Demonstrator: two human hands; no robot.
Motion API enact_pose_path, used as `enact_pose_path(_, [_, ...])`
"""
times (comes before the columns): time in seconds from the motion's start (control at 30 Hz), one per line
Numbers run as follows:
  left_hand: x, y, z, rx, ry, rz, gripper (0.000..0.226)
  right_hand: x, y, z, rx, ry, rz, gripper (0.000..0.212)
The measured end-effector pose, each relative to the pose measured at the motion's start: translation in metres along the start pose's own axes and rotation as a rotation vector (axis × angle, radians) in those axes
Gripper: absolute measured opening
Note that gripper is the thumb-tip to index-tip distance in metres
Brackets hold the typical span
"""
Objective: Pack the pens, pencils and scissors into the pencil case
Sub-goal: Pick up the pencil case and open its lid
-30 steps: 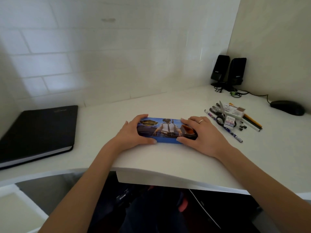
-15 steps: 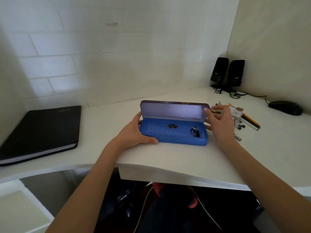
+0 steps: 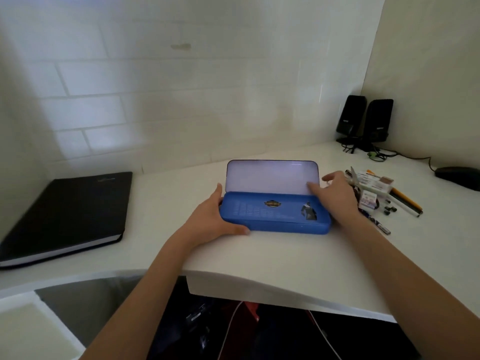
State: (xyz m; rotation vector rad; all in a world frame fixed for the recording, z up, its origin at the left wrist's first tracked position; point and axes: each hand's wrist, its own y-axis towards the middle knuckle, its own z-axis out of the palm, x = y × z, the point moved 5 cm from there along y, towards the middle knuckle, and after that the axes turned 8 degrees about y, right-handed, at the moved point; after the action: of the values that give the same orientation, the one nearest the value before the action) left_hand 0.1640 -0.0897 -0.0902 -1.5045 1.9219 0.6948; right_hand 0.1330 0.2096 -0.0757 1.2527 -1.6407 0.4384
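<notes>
A blue pencil case (image 3: pixel 272 216) lies open in the middle of the white desk, its pale lid (image 3: pixel 270 176) standing upright. My left hand (image 3: pixel 210 219) grips the case's left end, thumb along the front edge. My right hand (image 3: pixel 335 193) hovers at the case's right end, fingers relaxed, one fingertip touching the lid's lower right corner. Just right of that hand lies a pile of pens and pencils (image 3: pixel 405 201) with scissors (image 3: pixel 353 176) and small eraser boxes (image 3: pixel 368 200).
A black notebook (image 3: pixel 65 216) lies at the desk's left. Two black speakers (image 3: pixel 363 118) with cables stand in the back right corner. A black mouse (image 3: pixel 457 175) sits at the far right. The desk's front edge (image 3: pixel 259 284) curves near me.
The closed case has been opened and its lid raised upright. My right hand went from the lid to the case's right end; my left hand stayed on the left end.
</notes>
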Motion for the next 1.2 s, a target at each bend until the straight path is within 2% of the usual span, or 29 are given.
enact_pose_path(0.2, [0.001,0.002,0.001,-0.035,0.004,0.029,0.126,0.010,-0.010,-0.006,-0.037,-0.010,-0.154,0.026])
enact_pose_path(0.3, [-0.001,0.001,0.003,-0.034,-0.005,0.037,0.118,0.037,-0.024,-0.016,-0.043,-0.027,-0.376,0.011])
enact_pose_path(0.33, [0.000,0.002,0.004,-0.040,0.005,0.051,0.107,0.047,-0.030,-0.014,0.045,0.013,-0.437,0.009])
enact_pose_path(0.4, [0.000,0.004,0.003,-0.069,0.041,0.080,0.075,0.063,-0.047,0.000,0.348,0.087,-0.498,0.015])
enact_pose_path(0.47, [-0.002,0.006,0.000,-0.094,0.033,0.091,0.064,0.068,-0.065,0.020,0.590,0.016,-0.534,0.020])
enact_pose_path(0.5, [-0.004,0.006,-0.001,-0.100,0.021,0.093,0.064,0.068,-0.071,0.028,0.641,-0.057,-0.564,0.021])
enact_pose_path(0.57, [-0.005,0.006,-0.002,-0.111,0.010,0.099,0.069,0.066,-0.077,0.037,0.623,-0.131,-0.605,0.022])
enact_pose_path(0.63, [-0.006,0.005,-0.002,-0.127,0.009,0.101,0.071,0.067,-0.079,0.038,0.556,-0.102,-0.586,0.020])
enact_pose_path(0.83, [-0.005,0.003,-0.004,-0.158,-0.010,0.059,0.076,0.068,-0.084,0.039,0.395,0.007,-0.346,0.008])
enact_pose_path(1.03, [-0.004,0.005,-0.006,-0.180,-0.015,0.060,0.072,0.066,-0.082,0.039,0.357,0.065,-0.268,0.010])
enact_pose_path(1.13, [-0.001,0.007,-0.004,-0.166,-0.037,0.060,0.060,0.063,-0.080,0.038,0.358,0.176,-0.207,0.014])
enact_pose_path(1.2, [0.000,0.009,-0.004,-0.170,-0.014,0.069,0.062,0.065,-0.080,0.034,0.370,0.296,-0.192,0.018])
